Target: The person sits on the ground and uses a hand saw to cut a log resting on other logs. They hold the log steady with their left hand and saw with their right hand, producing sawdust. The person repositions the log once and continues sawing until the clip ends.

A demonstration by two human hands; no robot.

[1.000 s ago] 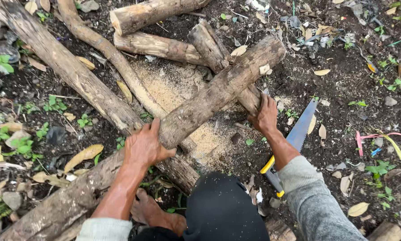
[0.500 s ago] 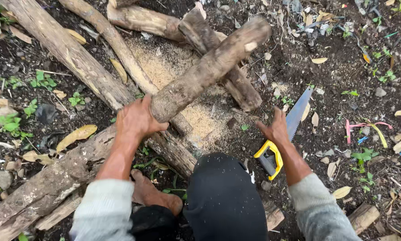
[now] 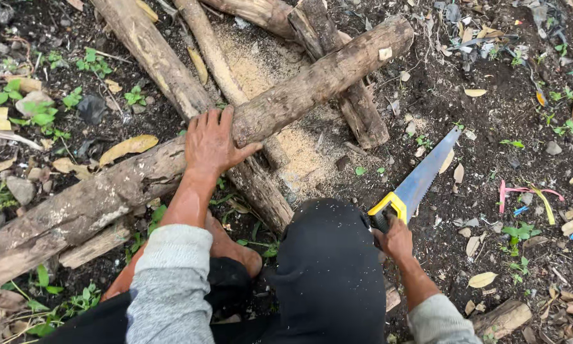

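With the left hand clamped on the propped log and the right hand gripping the handsaw, the log may roll on the sawdust-strewn ground, dragging fingers toward the blade.

Rough, matt bark covers the wooden log. The handsaw has a smooth, dull-sheened metal blade and a glossy yellow-and-black plastic handle. Pale, powdery sawdust lies on dark, crumbly soil. Sleeves: grey knitted cloth.
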